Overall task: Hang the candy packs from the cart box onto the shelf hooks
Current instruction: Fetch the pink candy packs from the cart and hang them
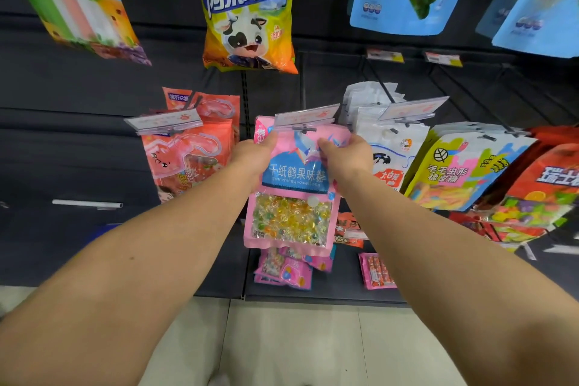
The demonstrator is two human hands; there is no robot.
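Pink plastic candy pack (296, 194) with a blue label and a clear window of coloured sweets is held up at the front of a shelf hook (303, 128), directly under a clear price-tag holder (307, 114). Its upper left edge is gripped by the left hand (253, 155), and its upper right part is pinched by the right hand (343, 153), fingers curled on the pack. Red packs (185, 150) are hung just to the left, white packs (388, 147) to the right. A dark shelf back panel (78, 135) is seen behind.
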